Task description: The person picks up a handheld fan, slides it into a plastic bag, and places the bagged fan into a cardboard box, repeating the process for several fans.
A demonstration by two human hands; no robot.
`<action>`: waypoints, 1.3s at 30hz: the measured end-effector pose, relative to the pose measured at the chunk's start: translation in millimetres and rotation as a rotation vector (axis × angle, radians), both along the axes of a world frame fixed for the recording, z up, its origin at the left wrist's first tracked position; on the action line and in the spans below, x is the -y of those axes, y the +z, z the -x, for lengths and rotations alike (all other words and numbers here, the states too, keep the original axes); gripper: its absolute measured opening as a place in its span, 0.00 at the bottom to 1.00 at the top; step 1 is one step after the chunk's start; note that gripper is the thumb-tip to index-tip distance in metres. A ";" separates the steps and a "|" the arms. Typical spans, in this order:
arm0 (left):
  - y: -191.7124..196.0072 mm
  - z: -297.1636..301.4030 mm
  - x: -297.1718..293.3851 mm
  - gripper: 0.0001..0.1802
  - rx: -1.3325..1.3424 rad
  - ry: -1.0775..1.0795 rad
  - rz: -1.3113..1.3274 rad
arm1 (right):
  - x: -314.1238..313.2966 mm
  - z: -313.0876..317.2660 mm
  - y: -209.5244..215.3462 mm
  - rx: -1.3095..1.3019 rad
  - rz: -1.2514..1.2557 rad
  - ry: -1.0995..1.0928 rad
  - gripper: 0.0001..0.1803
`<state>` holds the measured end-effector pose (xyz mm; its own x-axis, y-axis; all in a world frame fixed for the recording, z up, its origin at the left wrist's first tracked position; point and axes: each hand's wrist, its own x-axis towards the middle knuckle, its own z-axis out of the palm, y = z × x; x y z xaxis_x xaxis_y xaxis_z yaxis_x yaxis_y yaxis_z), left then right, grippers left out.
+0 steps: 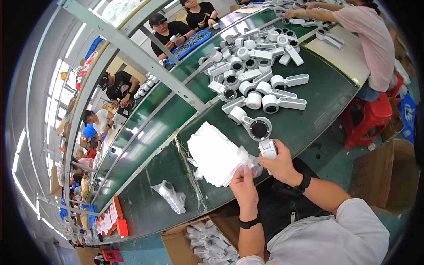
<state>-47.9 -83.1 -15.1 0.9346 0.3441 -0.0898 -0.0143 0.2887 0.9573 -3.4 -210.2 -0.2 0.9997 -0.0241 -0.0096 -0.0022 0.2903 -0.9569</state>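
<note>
Head view: R hand [285,167] grips white-grey device [266,147] by its handle, round head pointing away, at green tbl's [141,203] near edge. L hand [244,189] pinches clear bag [250,164] just beside it, by white stack [212,152]. Bagged unit [170,197] lies L of stack; loose units [254,64] piled beyond; box [174,245] w/ bagged units below.

At the right, a person in a pink top [371,48] sits at a red plastic stool [370,120], with a blue crate [407,119] and an open cardboard box [375,174] nearby. A pale metal frame [132,55] crosses the upper left; beyond it, two people in black [170,32] work near a blue tray [193,48]. An orange bin [122,227] stands lower left.
</note>
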 end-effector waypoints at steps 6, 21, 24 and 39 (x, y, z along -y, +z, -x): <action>30.0 -14.2 3.8 0.10 -0.013 0.128 0.577 | 8.2 -0.9 -15.8 -0.014 0.032 -0.046 0.20; 26.3 -22.1 16.3 0.08 0.006 -0.094 0.078 | 118.8 6.6 69.3 0.129 0.608 0.975 0.52; 33.7 -21.4 15.1 0.08 -0.059 -0.211 -0.003 | 117.7 -6.5 52.1 0.196 0.660 1.002 0.50; 30.5 -12.3 18.7 0.12 0.305 0.020 -0.704 | 69.9 9.4 11.6 0.016 0.540 0.559 0.35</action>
<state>-35.5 -101.8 15.4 0.8757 0.2416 0.4180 -0.3064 -0.3911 0.8678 -12.9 -280.1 11.4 0.8644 0.4869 -0.1253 0.0045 -0.2566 -0.9665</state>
